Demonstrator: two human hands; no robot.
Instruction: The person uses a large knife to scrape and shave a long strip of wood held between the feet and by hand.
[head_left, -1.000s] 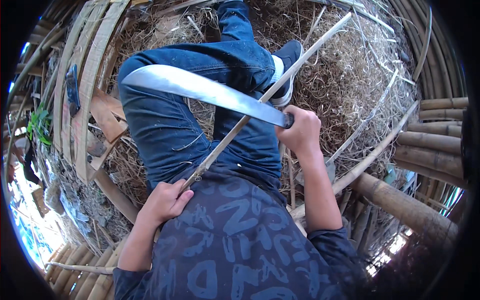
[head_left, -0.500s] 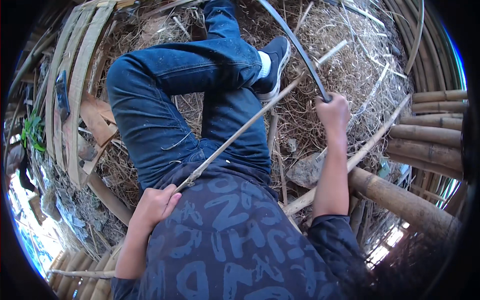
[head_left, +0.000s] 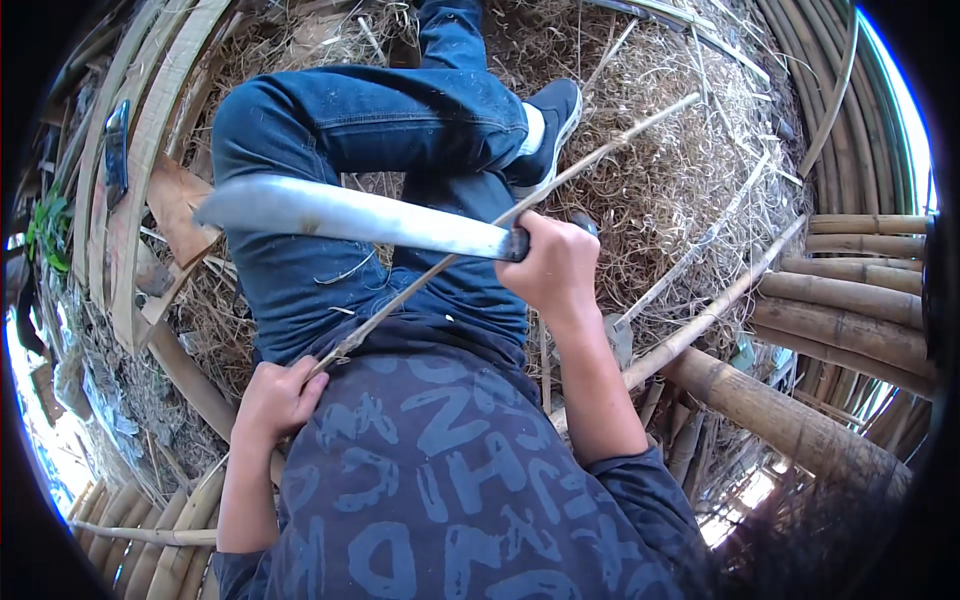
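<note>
My left hand (head_left: 275, 405), low at the left by my waist, is closed round the near end of a thin bamboo stick (head_left: 400, 298). From there the stick slants up and to the right across my lap, past my shoe. My right hand (head_left: 555, 265) grips the dark handle of a machete (head_left: 370, 218). Its broad, pale blade points left above my thighs, flat side in view. Near the handle the blade crosses in front of the stick and hides a short stretch; whether they touch I cannot tell.
Curly shavings (head_left: 660, 180) cover the ground at the right. A thick bamboo pole (head_left: 790, 410) lies beside my right forearm, with stacked bamboo (head_left: 850, 290) beyond. At the left stand pale wooden slats (head_left: 150, 190), with a dark phone-like object (head_left: 117, 155) on them.
My right hand has swung the machete leftward and closer to me; its blade, earlier edge-on and pointing up, now points left. My left hand has shifted slightly left with the stick.
</note>
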